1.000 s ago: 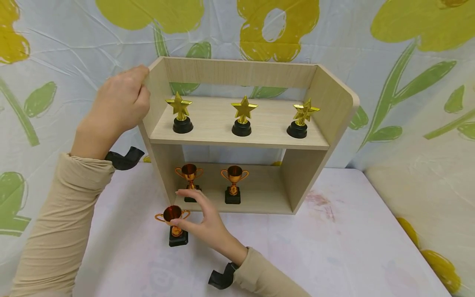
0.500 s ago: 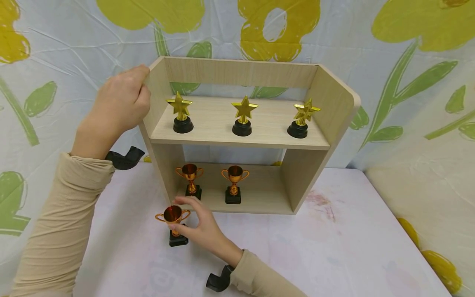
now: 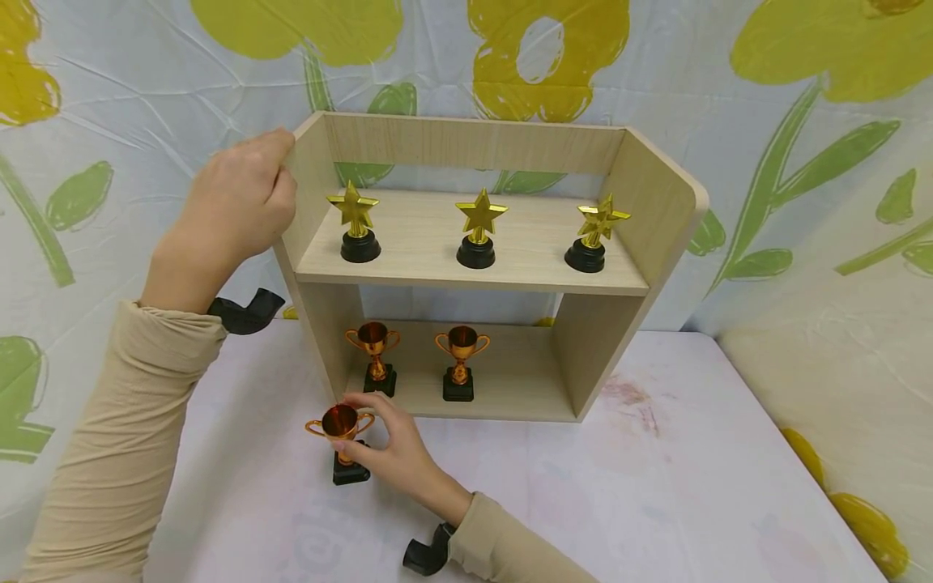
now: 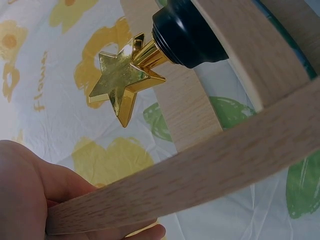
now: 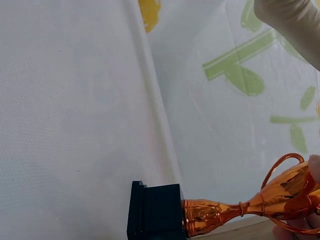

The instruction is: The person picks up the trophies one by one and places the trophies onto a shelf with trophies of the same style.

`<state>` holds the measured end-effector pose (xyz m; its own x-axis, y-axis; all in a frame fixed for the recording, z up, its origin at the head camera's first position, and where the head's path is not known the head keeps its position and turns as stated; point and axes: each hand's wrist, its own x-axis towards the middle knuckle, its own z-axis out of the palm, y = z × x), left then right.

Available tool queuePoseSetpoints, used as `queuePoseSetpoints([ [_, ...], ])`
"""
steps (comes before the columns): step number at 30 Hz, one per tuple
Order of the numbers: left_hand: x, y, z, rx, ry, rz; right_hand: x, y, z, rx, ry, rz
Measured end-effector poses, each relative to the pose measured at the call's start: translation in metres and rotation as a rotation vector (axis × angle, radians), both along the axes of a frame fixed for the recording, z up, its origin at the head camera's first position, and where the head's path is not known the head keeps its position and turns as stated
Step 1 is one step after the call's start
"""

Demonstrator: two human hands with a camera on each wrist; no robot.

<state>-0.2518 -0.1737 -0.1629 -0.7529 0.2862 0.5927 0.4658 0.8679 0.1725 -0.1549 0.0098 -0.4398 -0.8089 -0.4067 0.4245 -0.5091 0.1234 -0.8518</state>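
Observation:
My left hand (image 3: 233, 198) grips the upper left side panel of a light wooden shelf (image 3: 466, 282); the left wrist view shows fingers on both faces of the panel edge (image 4: 190, 175). An orange-copper trophy cup (image 3: 339, 421) with two handles and a black base stands upright on the table before the shelf's lower left corner. My right hand (image 3: 397, 445) holds its cup between thumb and fingers. In the right wrist view the thumb lies against the trophy cup (image 5: 287, 192) and fingers show behind it. Two matching cups, a left one (image 3: 374, 344) and a middle one (image 3: 461, 348), stand on the lower level.
The upper level carries three gold star trophies, left (image 3: 355, 219), middle (image 3: 478, 227) and right (image 3: 594, 235). Behind the shelf hangs a flowered cloth (image 3: 824, 48). A white cloth covers the table (image 3: 656, 486), whose right edge slants toward the front.
My right hand has moved slightly left and down, and its thumb and fingers have closed on the trophy cup. The left hand and the shelf stay put.

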Motion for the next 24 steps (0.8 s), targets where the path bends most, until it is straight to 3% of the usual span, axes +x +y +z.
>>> queuePoseSetpoints([
  [6,-0.0002,0.0003,-0.0003,0.005,0.016,-0.003,-0.0006,-0.0016,-0.0039,0.022,0.019,-0.018],
  [24,0.0011,0.0009,0.0001,0.007,-0.004,-0.001,0.0006,-0.0025,-0.0068,0.010,-0.045,-0.022],
])
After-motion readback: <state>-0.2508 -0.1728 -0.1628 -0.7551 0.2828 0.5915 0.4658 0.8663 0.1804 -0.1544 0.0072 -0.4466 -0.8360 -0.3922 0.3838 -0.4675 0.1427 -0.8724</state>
